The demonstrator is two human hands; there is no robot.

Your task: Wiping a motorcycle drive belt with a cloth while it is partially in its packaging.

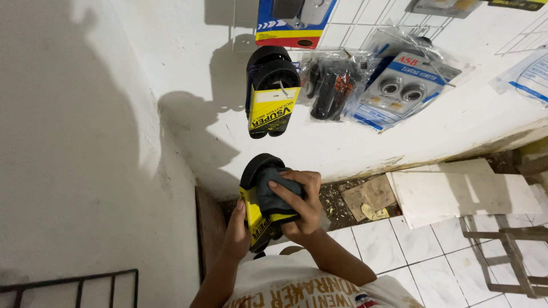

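Observation:
A looped black rubber belt in a yellow cardboard sleeve (255, 219) is held in front of my chest. My left hand (237, 231) grips it from below at its lower left edge. Pressed flat over the belt's upper part, my right hand (301, 205) holds a dark grey cloth (274, 188) against it. A second belt of the same kind (272, 94), also in a yellow sleeve, hangs on the white wall above.
A white wire rack (365, 17) on the wall carries bagged parts: black grips (331, 85), a bearing pack (399, 91), a blue-red card (288, 23). Pale boards (462, 191) and rubble lie by the wall. White floor tiles, a wooden frame (508, 256) right, black grille (74, 285) lower left.

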